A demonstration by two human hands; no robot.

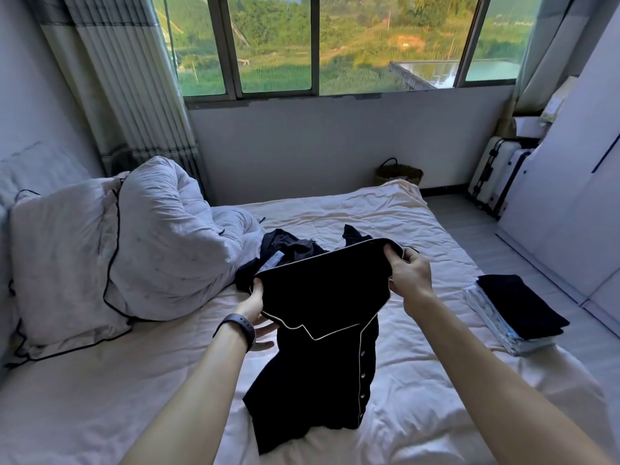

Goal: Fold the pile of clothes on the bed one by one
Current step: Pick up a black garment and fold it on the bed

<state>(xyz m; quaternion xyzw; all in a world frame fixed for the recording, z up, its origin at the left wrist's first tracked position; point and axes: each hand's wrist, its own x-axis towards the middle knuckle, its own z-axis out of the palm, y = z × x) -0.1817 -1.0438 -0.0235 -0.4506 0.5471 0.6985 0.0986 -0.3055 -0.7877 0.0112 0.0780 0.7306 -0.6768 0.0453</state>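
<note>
A black button-up shirt [318, 333] with white piping and a row of white buttons hangs above the bed [419, 380], its lower end resting on the sheet. My left hand [256, 310] grips its left top edge, thumb on the front. My right hand [407, 273] pinches the right top corner, held higher. Behind the shirt lies another dark garment [285, 246], crumpled on the sheet and partly hidden.
A stack of folded clothes [516, 310], dark on top of pale blue, sits at the bed's right edge. A rumpled white duvet [164, 236] and pillow [60, 263] fill the left side. Suitcases [496, 176] and a woven basket [397, 172] stand by the far wall.
</note>
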